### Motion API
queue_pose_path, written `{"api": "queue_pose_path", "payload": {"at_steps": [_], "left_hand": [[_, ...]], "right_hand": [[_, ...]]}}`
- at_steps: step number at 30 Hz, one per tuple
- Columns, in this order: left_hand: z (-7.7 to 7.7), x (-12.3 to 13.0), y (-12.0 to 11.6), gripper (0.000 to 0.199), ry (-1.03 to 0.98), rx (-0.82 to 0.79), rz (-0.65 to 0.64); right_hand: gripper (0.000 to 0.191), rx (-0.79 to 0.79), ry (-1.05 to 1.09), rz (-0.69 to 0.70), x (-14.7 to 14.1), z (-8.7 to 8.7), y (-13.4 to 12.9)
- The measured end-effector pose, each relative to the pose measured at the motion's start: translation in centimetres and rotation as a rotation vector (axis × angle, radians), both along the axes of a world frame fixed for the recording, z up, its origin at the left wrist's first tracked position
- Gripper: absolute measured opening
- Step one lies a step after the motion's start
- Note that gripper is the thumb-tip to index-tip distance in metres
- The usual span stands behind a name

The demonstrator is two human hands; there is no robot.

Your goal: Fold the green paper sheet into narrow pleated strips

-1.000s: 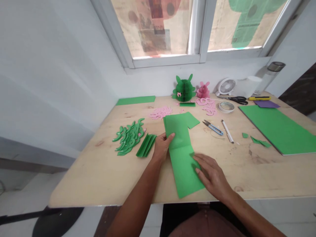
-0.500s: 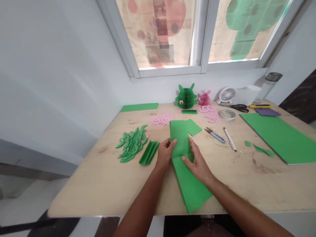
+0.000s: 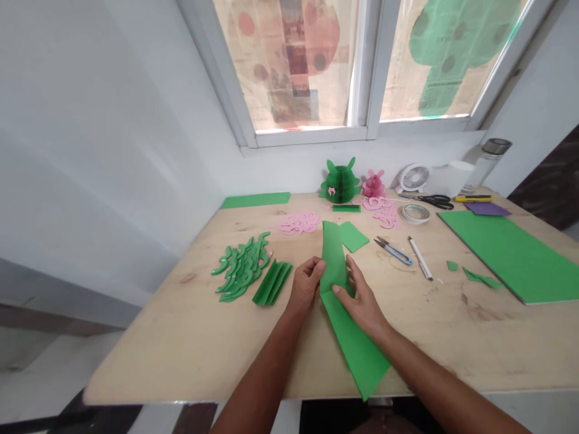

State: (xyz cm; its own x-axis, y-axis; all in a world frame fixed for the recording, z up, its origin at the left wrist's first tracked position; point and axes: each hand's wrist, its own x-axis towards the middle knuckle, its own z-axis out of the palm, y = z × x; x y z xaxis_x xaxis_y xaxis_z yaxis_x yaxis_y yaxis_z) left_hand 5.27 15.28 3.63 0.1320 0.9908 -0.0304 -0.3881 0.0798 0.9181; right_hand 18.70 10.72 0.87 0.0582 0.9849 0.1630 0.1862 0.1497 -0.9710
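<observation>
Gripping the folded green sheet point(image 3: 333, 256) in a curled left hand point(image 3: 306, 285), with the right hand point(image 3: 363, 295) spread open across it, could let the fold skew if the paper slips, since its lower end overhangs the front edge of the desk point(image 3: 158, 367) unsupported.

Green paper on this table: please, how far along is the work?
Done: a green honeycomb paper figure stands finished, with cut green curls and a pleated strip beside. In hand: the left hand and right hand fold a green sheet. Still left: a large green sheet.
</observation>
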Motion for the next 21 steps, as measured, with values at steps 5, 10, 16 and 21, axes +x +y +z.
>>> {"api": "queue_pose_path", "payload": {"at_steps": [5, 10, 16, 21], "left_hand": [[-0.4, 0.1, 0.2, 0.038, 0.015, -0.032, 0.013], [-0.9, 0.2, 0.4, 0.034, 0.039, -0.055, 0.037], [-1.2, 0.1, 0.5, 0.034, 0.088, -0.078, 0.054], [-1.0, 0.2, 0.4, 0.035, 0.116, -0.075, 0.062]], "right_hand": [[0.074, 0.003, 0.030, -0.066, 1.0, -0.4, 0.6], [0.069, 0.005, 0.059, -0.154, 1.7, -0.1, 0.7], [0.069, -0.001, 0.080, -0.136, 2.0, -0.3, 0.5], [0.071, -0.023, 0.045, -0.102, 2.1, -1.1, 0.4]]}}
